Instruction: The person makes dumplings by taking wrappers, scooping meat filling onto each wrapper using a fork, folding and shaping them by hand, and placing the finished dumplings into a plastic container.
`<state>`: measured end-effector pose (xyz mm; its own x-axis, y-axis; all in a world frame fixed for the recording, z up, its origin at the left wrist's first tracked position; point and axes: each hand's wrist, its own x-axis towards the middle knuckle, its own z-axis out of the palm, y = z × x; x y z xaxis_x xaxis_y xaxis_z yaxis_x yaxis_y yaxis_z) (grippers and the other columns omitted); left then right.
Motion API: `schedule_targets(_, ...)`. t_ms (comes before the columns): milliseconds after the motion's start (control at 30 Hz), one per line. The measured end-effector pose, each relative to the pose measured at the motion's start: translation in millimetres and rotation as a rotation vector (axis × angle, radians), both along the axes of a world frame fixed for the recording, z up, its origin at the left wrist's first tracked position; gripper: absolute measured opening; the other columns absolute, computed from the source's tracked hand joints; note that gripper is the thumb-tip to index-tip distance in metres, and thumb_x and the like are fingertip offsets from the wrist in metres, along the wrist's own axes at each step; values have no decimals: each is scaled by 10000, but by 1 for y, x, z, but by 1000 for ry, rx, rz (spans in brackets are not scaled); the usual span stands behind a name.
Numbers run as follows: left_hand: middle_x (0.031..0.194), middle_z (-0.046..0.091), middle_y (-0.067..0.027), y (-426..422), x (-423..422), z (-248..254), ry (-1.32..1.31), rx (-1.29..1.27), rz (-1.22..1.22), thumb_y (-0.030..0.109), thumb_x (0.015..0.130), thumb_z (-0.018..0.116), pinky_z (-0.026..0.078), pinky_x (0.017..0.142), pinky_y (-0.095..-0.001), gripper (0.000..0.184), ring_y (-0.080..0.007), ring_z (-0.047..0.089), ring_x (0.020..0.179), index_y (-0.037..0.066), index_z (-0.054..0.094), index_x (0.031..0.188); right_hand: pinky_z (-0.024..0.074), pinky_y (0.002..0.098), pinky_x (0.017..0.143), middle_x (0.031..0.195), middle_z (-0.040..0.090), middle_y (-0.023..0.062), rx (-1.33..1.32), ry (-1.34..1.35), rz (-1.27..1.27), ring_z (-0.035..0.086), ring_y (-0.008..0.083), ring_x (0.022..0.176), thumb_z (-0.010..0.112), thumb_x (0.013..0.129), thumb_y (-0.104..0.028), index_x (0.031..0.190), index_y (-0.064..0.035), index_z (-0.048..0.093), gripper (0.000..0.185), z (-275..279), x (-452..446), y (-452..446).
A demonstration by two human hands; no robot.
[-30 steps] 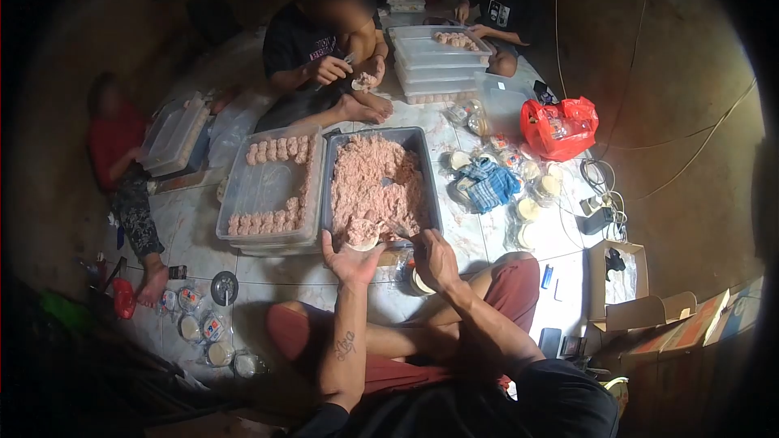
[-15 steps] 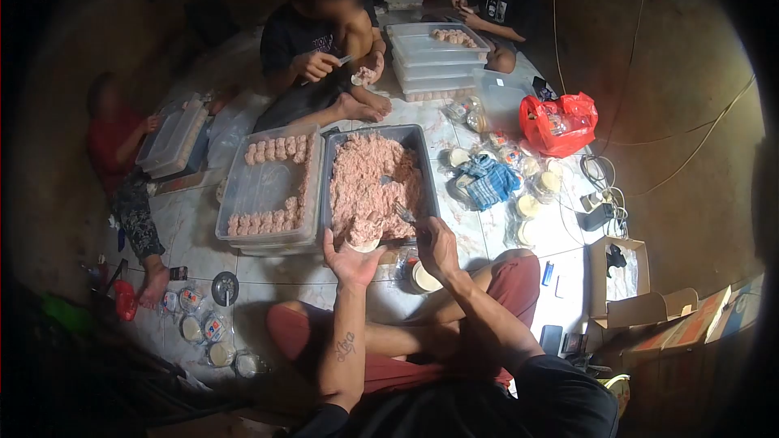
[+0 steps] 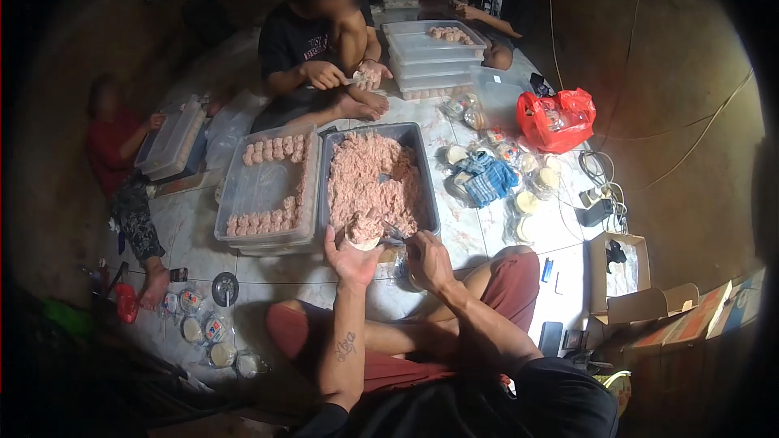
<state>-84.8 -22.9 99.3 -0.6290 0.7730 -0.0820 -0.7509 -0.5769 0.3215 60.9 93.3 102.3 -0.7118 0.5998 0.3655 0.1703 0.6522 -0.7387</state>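
Observation:
On the fingers of my left hand (image 3: pixel 354 261) rests a round white wrapper (image 3: pixel 363 244) topped with pink minced filling. My right hand (image 3: pixel 430 261) is closed around a metal fork (image 3: pixel 394 230), whose tip is beside the filling. Both hands are at the near edge of a grey tub (image 3: pixel 432 195) of pink mince (image 3: pixel 375 170). Left of the tub, a clear plastic box (image 3: pixel 268 192) holds rows of pink filled pieces along its far, right and near sides.
Three people sit around: one opposite (image 3: pixel 316 40), one far right (image 3: pixel 491 0), one at left (image 3: pixel 114 126). Stacked boxes (image 3: pixel 434 65), a red bag (image 3: pixel 557 120), a blue cloth (image 3: pixel 485 178), wrapper packs (image 3: pixel 526 203) and a cardboard box (image 3: pixel 599 276) stand on the floor.
The fork has moved from over the mince to beside the wrapper in my left hand. The filling stands higher on the wrapper. The person opposite has brought their hands together.

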Motion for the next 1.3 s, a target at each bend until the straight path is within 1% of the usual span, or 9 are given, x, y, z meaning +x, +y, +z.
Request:
schedule_targets(267,1535,453,-156,-5,9,11,14,10,-36,657,896,467,147,1181,-631,811,-369,339,1453,120,440,1503,526,459,713,900,642,192,48,54,-58,661,388,823,612,843,35,953,12,668,125,-7,-12,2)
schedule_targets(633,1464,530,-152,-5,-7,-19,-64,35,47,588,911,518,278,1169,-512,730,-335,455,1371,109,488,1462,512,291,737,866,702,78,-476,79,24,636,127,805,654,913,-10,992,19,662,84,32,-9,30)
schedule_targets(733,1577,375,-201,-6,-5,-12,24,-15,48,684,872,492,56,1189,-651,929,-383,331,1459,62,344,1546,524,343,677,789,676,105,-383,111,53,659,192,730,620,925,-37,950,6,638,52,4,-8,63)
schedule_targets(800,1605,330,-196,-15,-2,4,-99,106,-40,685,875,485,-78,1164,-675,951,-401,267,1493,57,300,1564,529,439,636,771,642,180,434,-360,-84,673,332,711,567,923,-81,899,1,608,94,-23,-1,83)
schedule_targets(833,1625,291,-190,-16,2,9,-103,117,-8,684,877,483,-151,1142,-670,968,-403,211,1517,51,266,1576,518,514,642,808,614,240,291,-369,-102,649,430,756,532,910,-115,875,-15,596,124,-12,0,79)
schedule_targets(933,1620,305,-188,-21,3,17,-73,162,-37,678,890,468,-184,1136,-650,944,-405,247,1503,64,269,1578,527,509,667,856,633,228,260,-275,-119,657,435,776,551,910,-111,915,-19,612,110,20,2,56)
schedule_targets(1067,1615,301,-210,-17,8,19,-160,250,-15,660,905,471,-24,1217,-582,913,-395,251,1502,32,320,1550,497,504,648,868,646,240,26,38,-62,650,429,735,568,909,-39,920,24,588,67,37,0,30)
schedule_targets(1133,1604,315,-221,-12,11,17,-175,243,36,648,917,468,71,1225,-542,895,-389,273,1492,17,335,1537,498,413,685,864,663,205,-297,47,-13,640,327,755,633,873,-28,942,2,636,76,50,7,7)
schedule_targets(1300,1565,360,-251,7,31,4,12,23,168,647,937,454,219,1235,-468,901,-371,327,1460,-54,364,1496,492,418,682,845,627,233,-89,123,51,627,378,754,617,892,-11,895,32,620,43,17,12,-49)
